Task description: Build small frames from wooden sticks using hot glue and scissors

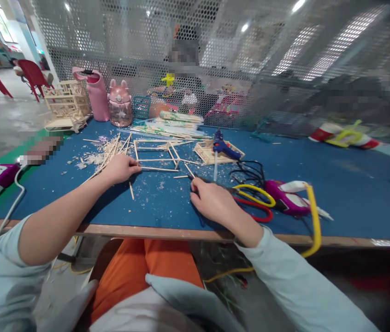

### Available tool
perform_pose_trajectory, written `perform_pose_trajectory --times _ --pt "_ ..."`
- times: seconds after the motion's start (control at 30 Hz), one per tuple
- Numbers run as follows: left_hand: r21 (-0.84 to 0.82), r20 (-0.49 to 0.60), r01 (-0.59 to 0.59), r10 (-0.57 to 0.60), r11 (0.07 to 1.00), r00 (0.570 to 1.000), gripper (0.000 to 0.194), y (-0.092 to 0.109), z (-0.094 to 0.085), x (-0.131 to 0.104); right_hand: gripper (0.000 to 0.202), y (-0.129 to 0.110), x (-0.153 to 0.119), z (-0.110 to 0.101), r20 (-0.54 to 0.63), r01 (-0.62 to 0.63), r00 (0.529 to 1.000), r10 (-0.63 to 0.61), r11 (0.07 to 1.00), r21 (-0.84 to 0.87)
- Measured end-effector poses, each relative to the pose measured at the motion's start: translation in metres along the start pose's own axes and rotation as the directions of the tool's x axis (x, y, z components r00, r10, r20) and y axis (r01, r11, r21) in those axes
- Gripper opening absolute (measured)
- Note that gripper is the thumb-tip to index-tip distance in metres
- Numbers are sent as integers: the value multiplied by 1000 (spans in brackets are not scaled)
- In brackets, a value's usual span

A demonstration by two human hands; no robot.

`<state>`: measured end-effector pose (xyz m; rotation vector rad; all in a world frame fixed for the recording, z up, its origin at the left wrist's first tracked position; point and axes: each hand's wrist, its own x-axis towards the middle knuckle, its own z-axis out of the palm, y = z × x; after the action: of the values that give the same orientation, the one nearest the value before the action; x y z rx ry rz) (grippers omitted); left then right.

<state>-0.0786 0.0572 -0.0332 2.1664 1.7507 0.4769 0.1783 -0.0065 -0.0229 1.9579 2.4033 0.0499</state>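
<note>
My left hand (121, 169) is closed, its thumb and fingertips pinching the near left corner of a small open frame of thin wooden sticks (158, 160) on the blue table. My right hand (212, 199) is closed, to the right of the frame. A small dark tip shows at its fingers beside a loose wooden stick (190, 170); what it grips is mostly hidden. Scissors with red and yellow handles (257, 193) lie right beside this hand, their blades out of sight. Behind it, a blue glue gun (227, 148) rests on a flat stick-built panel (203, 154).
Wood scraps and sticks (107, 154) litter the table (336, 184) left of the frame. Behind stand a pink bottle (98, 99), a rabbit-eared bottle (120, 108), a stick model (67, 103) and bagged sticks (177, 124). A purple-and-white power strip (290, 198) with cords lies right.
</note>
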Motion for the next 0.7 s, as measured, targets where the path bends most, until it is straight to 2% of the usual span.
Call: perform_pose_trajectory --times 0.1,0.17,0.2,0.3,0.43,0.57,0.7 --pt "-11 -8 0 0 1000 1000 28 -1 0 0 18 12 10 5 -15 -91 996 91 996 -7" --pt "-30 -23 -10 9 1000 1000 26 -2 1 1 16 25 26 0 4 -130 992 130 991 -32" --pt "-41 -29 -15 14 999 999 25 -2 1 1 14 30 35 -4 17 -111 994 111 993 -27" --pt "-69 -19 -28 26 997 999 24 -5 2 2 13 36 63 -16 18 91 995 -94 989 117" --pt "-100 9 -16 17 995 1000 27 -7 1 3 35 25 93 -15 41 198 975 -220 932 303" --pt "-133 -8 -27 27 991 1000 30 -8 -3 3 23 22 105 4 -2 254 956 -293 827 501" --pt "-147 -38 -20 14 989 999 27 -7 -6 3 33 28 103 16 -36 242 948 -317 640 729"
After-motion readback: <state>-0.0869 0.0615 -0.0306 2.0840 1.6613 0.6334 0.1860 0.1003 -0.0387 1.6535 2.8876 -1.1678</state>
